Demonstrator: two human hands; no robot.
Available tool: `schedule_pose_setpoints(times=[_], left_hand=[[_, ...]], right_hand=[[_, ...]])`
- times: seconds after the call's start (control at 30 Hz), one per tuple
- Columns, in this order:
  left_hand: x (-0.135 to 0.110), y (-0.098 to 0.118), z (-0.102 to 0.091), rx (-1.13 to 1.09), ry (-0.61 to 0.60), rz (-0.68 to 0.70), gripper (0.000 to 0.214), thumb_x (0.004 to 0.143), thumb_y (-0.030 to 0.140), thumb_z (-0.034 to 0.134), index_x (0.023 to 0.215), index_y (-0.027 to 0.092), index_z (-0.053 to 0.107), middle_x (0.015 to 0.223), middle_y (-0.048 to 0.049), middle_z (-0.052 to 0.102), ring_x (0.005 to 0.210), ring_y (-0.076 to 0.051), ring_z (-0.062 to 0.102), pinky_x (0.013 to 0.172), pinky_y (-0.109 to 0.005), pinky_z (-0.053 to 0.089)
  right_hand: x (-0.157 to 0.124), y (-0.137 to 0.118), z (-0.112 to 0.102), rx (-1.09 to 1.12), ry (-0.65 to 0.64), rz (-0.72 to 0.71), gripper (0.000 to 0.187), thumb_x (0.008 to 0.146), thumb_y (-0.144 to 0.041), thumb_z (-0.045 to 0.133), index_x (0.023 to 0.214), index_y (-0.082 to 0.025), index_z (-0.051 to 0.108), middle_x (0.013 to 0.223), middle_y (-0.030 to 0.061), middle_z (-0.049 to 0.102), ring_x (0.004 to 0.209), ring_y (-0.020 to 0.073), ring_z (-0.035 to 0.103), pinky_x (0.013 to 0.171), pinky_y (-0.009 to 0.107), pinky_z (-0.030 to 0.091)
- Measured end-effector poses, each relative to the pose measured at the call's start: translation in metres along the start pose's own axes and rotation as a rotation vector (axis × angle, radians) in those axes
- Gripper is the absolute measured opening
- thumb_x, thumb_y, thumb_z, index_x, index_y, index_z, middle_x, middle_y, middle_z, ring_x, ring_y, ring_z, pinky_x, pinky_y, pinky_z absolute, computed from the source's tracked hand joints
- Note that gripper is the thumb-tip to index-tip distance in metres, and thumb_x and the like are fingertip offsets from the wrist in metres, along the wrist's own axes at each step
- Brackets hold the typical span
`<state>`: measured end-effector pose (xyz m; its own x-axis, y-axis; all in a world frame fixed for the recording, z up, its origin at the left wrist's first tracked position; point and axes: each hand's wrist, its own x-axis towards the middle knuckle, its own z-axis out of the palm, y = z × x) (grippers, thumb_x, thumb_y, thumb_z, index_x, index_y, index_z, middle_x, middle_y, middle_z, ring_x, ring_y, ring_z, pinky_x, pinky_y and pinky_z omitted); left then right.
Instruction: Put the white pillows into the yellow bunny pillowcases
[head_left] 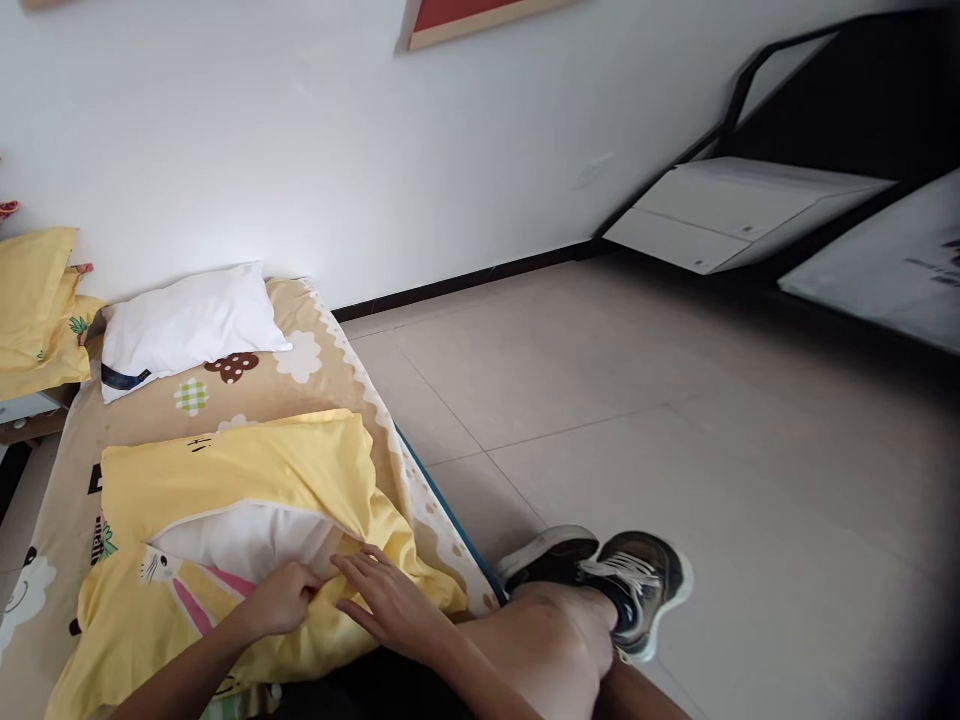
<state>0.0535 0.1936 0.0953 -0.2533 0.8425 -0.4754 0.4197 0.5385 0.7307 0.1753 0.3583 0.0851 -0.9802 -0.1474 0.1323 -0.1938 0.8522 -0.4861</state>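
Note:
A yellow pillowcase [247, 455] with a rabbit print lies on the bed in front of me. Through its long opening shows part of a white pillow [259, 535] inside. My left hand [285, 598] is closed on the lower edge of the opening, its fingertips partly hidden. Just right of it, my right hand [394, 605] rests at the right end of the opening, fingers stretched and thumb apart, touching the yellow cloth. A second white pillow [191, 325], without a cover, lies farther back against the wall.
The bed has a beige patterned sheet [375, 440]. More yellow bedding [34, 310] is stacked at the far left. My bent leg and sneakers [637, 585] are on the right, above the tiled floor [570, 430]. White boxes [750, 210] sit on a black-framed rack by the wall.

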Motion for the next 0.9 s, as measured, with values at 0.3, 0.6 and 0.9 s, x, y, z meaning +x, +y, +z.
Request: schedule_pose_setpoints(times=[0.3,0.6,0.9], left_hand=[[0.061,0.034,-0.008,0.344,-0.338,0.476,0.048,0.070,-0.003,0.045,0.107,0.018,0.069,0.120,-0.0047,0.070,0.112,-0.019,0.063,0.095,-0.027,0.047],[0.092,-0.004,0.017,0.417,-0.141,0.513,0.039,0.091,0.029,0.053,0.128,0.016,0.056,0.137,-0.0128,0.057,0.131,-0.027,0.049,0.113,-0.040,0.034],[0.093,-0.009,0.022,0.308,0.042,0.254,0.034,0.095,0.027,0.037,0.120,0.013,0.055,0.129,-0.0156,0.059,0.124,-0.030,0.050,0.110,-0.048,0.035]], right_hand=[[-0.019,-0.005,-0.059,-0.167,-0.297,0.099,0.017,0.075,-0.037,0.077,0.076,-0.020,0.074,0.076,0.0043,0.070,0.087,0.0229,0.064,0.105,0.043,0.034],[-0.049,0.000,-0.073,-0.262,-0.303,0.111,0.020,0.064,-0.036,0.084,0.068,-0.022,0.070,0.081,0.0043,0.070,0.106,0.0260,0.060,0.106,0.044,0.031],[-0.061,0.005,-0.072,-0.351,-0.200,0.057,0.016,0.068,-0.030,0.079,0.067,-0.022,0.065,0.078,0.0039,0.068,0.099,0.0246,0.060,0.106,0.044,0.029]])
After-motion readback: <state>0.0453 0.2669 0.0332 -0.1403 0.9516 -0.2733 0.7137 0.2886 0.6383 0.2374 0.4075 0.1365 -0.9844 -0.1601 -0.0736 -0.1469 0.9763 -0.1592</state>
